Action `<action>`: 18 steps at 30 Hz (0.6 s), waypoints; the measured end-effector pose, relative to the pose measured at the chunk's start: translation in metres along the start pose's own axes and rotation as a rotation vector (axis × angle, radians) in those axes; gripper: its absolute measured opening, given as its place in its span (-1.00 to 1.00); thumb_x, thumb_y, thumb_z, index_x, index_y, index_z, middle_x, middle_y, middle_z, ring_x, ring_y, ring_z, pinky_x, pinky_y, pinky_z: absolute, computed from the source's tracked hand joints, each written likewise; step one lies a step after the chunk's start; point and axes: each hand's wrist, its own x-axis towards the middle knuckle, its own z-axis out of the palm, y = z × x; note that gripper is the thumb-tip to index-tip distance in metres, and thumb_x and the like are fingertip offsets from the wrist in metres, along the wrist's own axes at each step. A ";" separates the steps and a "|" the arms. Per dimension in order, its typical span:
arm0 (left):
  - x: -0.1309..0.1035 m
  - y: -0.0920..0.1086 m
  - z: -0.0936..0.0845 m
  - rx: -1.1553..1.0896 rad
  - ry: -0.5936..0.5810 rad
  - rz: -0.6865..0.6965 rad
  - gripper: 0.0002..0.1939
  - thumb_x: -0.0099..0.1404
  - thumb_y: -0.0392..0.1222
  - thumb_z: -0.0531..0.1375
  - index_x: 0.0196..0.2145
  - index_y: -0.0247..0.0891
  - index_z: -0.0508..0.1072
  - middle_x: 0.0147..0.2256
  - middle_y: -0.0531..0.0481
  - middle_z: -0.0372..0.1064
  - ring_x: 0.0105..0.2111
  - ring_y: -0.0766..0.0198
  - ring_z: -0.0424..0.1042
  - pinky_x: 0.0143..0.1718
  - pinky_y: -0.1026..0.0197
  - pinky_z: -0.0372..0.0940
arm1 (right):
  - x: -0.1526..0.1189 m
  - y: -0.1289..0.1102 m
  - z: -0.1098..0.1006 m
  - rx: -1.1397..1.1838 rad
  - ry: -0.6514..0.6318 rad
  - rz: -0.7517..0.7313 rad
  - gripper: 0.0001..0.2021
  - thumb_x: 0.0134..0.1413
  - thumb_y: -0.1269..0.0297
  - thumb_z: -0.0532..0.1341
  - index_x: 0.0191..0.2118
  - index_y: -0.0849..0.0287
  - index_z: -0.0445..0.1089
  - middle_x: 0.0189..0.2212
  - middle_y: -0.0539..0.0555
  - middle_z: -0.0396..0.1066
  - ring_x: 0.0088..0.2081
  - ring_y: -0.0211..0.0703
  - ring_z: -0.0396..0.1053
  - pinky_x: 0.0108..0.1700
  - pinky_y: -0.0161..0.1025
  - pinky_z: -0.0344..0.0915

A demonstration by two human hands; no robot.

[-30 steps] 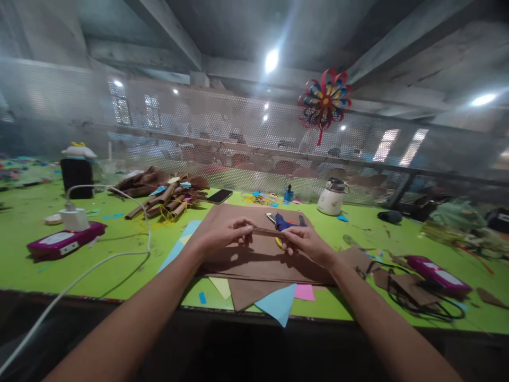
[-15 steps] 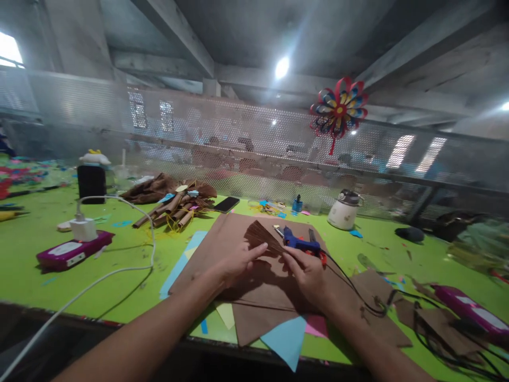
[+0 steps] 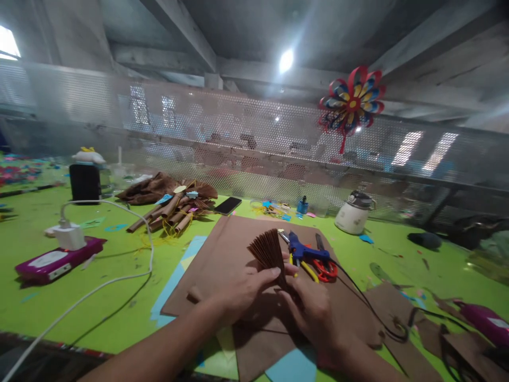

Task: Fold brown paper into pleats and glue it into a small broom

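Observation:
A brown pleated paper fan (image 3: 267, 248) stands tilted between my hands, its folds spread at the top and gathered at the bottom. My left hand (image 3: 252, 284) pinches its lower left side, thumb across the pleats. Lower down, my right hand (image 3: 312, 297) closes around the gathered end, which its fingers partly hide. Under both hands lies a large brown paper sheet (image 3: 222, 239). Just beyond the right hand rest a blue glue gun (image 3: 304, 248), red-handled scissors (image 3: 326, 271) and a tool with yellow handles (image 3: 309, 270).
Brown paper rolls (image 3: 169, 212) with yellow string lie at the back left, near a phone (image 3: 228, 205). A purple power strip (image 3: 59, 260) with a white cable is at left. A white bottle (image 3: 353, 213) stands back right. The glue gun's black cord (image 3: 358, 294) runs right.
The fan has turned more upright and its pleats have opened toward me. My right hand has moved down its gathered end. The yellow-handled tool now shows, and the view has shifted slightly.

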 end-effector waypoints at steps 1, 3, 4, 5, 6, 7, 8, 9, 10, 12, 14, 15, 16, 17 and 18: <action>0.000 -0.001 0.000 -0.013 0.009 -0.003 -0.65 0.24 -0.18 0.16 0.00 -0.21 0.42 -0.04 -0.15 0.40 -0.05 0.13 0.37 0.02 0.07 0.21 | -0.001 0.000 0.000 -0.020 -0.013 -0.012 -0.86 0.20 0.31 0.10 -0.16 0.15 0.34 -0.45 0.10 0.46 -0.47 -0.11 0.41 -0.43 -0.24 0.28; 0.002 -0.004 0.000 -0.062 0.030 -0.008 -0.65 0.20 -0.24 0.15 -0.04 -0.25 0.43 -0.12 -0.14 0.43 -0.10 0.13 0.39 -0.01 0.07 0.22 | -0.002 -0.002 0.001 -0.039 -0.034 -0.032 -0.87 0.19 0.28 0.12 -0.18 0.15 0.34 -0.46 0.10 0.45 -0.46 -0.10 0.41 -0.43 -0.24 0.26; 0.003 -0.006 -0.001 -0.104 0.036 -0.006 -0.64 0.17 -0.26 0.14 -0.05 -0.26 0.43 -0.18 -0.13 0.44 -0.12 0.13 0.39 -0.03 0.07 0.23 | -0.003 -0.003 0.002 -0.031 -0.047 -0.037 -0.88 0.19 0.26 0.13 -0.20 0.14 0.33 -0.45 0.10 0.45 -0.44 -0.10 0.41 -0.41 -0.24 0.27; 0.004 -0.007 -0.001 -0.153 0.042 -0.005 -0.64 0.13 -0.28 0.13 -0.08 -0.27 0.43 -0.25 -0.12 0.44 -0.16 0.13 0.40 -0.06 0.07 0.24 | -0.004 -0.004 0.001 -0.012 -0.060 -0.038 -0.88 0.18 0.23 0.15 -0.20 0.14 0.33 -0.44 0.10 0.45 -0.41 -0.09 0.42 -0.40 -0.23 0.27; 0.005 -0.007 -0.002 -0.200 0.047 -0.008 -0.64 0.11 -0.29 0.12 -0.10 -0.28 0.42 -0.31 -0.10 0.43 -0.21 0.14 0.41 -0.11 0.07 0.26 | -0.004 -0.005 0.001 0.016 -0.068 -0.035 -0.87 0.17 0.21 0.16 -0.20 0.13 0.33 -0.43 0.10 0.45 -0.39 -0.09 0.42 -0.38 -0.24 0.28; 0.006 -0.007 -0.003 -0.233 0.049 -0.016 -0.64 0.09 -0.29 0.11 -0.11 -0.28 0.42 -0.35 -0.08 0.41 -0.25 0.15 0.40 -0.15 0.08 0.27 | -0.004 -0.006 0.000 0.050 -0.071 -0.028 -0.86 0.16 0.19 0.17 -0.21 0.12 0.34 -0.43 0.09 0.45 -0.40 -0.10 0.42 -0.38 -0.24 0.28; 0.006 -0.006 -0.004 -0.248 0.053 -0.024 -0.64 0.08 -0.30 0.10 -0.12 -0.28 0.41 -0.38 -0.06 0.39 -0.30 0.17 0.40 -0.20 0.09 0.28 | -0.004 -0.007 -0.002 0.084 -0.063 -0.011 -0.86 0.16 0.18 0.17 -0.22 0.11 0.34 -0.46 0.07 0.44 -0.43 -0.11 0.41 -0.39 -0.24 0.28; 0.007 -0.005 -0.005 -0.245 0.059 -0.035 -0.63 0.07 -0.30 0.09 -0.12 -0.28 0.40 -0.40 -0.04 0.37 -0.34 0.18 0.39 -0.24 0.10 0.28 | -0.004 -0.007 -0.003 0.113 -0.055 0.017 -0.86 0.16 0.17 0.17 -0.24 0.11 0.35 -0.50 0.05 0.42 -0.47 -0.14 0.38 -0.42 -0.25 0.26; 0.007 -0.003 -0.005 -0.228 0.064 -0.054 -0.63 0.06 -0.29 0.09 -0.12 -0.29 0.38 -0.42 -0.03 0.35 -0.37 0.20 0.37 -0.28 0.13 0.27 | -0.003 -0.006 -0.005 0.139 -0.042 0.059 -0.87 0.17 0.17 0.16 -0.28 0.10 0.35 -0.53 0.03 0.40 -0.51 -0.17 0.35 -0.45 -0.26 0.25; 0.007 -0.001 -0.005 -0.191 0.069 -0.090 -0.62 0.04 -0.28 0.09 -0.13 -0.30 0.37 -0.45 0.00 0.32 -0.41 0.24 0.35 -0.34 0.19 0.24 | 0.001 -0.003 -0.009 0.194 -0.012 0.180 -0.87 0.17 0.18 0.15 -0.29 0.11 0.36 -0.53 0.03 0.38 -0.52 -0.20 0.32 -0.46 -0.27 0.24; 0.006 -0.001 -0.004 -0.175 0.059 -0.150 -0.64 0.01 -0.24 0.10 -0.17 -0.29 0.36 -0.48 0.03 0.30 -0.45 0.26 0.32 -0.40 0.23 0.21 | 0.006 0.001 -0.013 0.268 0.016 0.310 -0.82 0.17 0.18 0.15 -0.16 0.11 0.35 -0.43 0.06 0.41 -0.46 -0.19 0.35 -0.40 -0.26 0.30; 0.006 -0.001 -0.004 -0.171 0.048 -0.197 -0.65 0.00 -0.22 0.10 -0.20 -0.29 0.36 -0.48 0.03 0.29 -0.47 0.28 0.30 -0.43 0.24 0.20 | 0.010 0.002 -0.016 0.315 0.022 0.365 -0.74 0.17 0.17 0.15 -0.05 0.12 0.31 -0.37 0.08 0.41 -0.41 -0.18 0.37 -0.37 -0.25 0.34; 0.006 -0.002 -0.004 -0.165 0.037 -0.244 -0.69 0.00 -0.20 0.10 -0.24 -0.29 0.37 -0.47 0.03 0.30 -0.50 0.30 0.28 -0.45 0.25 0.18 | 0.013 0.004 -0.018 0.358 0.016 0.416 -0.65 0.17 0.16 0.15 0.05 0.11 0.25 -0.32 0.09 0.41 -0.38 -0.17 0.38 -0.34 -0.24 0.36; 0.006 -0.002 -0.004 -0.155 0.027 -0.290 -0.73 0.01 -0.17 0.11 -0.29 -0.30 0.37 -0.46 0.03 0.30 -0.52 0.33 0.26 -0.47 0.26 0.17 | 0.016 0.005 -0.020 0.401 -0.008 0.461 -0.58 0.16 0.14 0.15 0.12 0.10 0.18 -0.27 0.10 0.40 -0.36 -0.17 0.39 -0.34 -0.24 0.38; 0.006 -0.003 -0.004 -0.145 0.014 -0.335 -0.77 0.03 -0.14 0.11 -0.35 -0.31 0.38 -0.46 0.02 0.29 -0.53 0.35 0.25 -0.48 0.28 0.16 | 0.018 0.005 -0.022 0.447 -0.034 0.496 -0.53 0.16 0.12 0.15 0.16 0.08 0.13 -0.23 0.10 0.38 -0.35 -0.18 0.39 -0.35 -0.24 0.40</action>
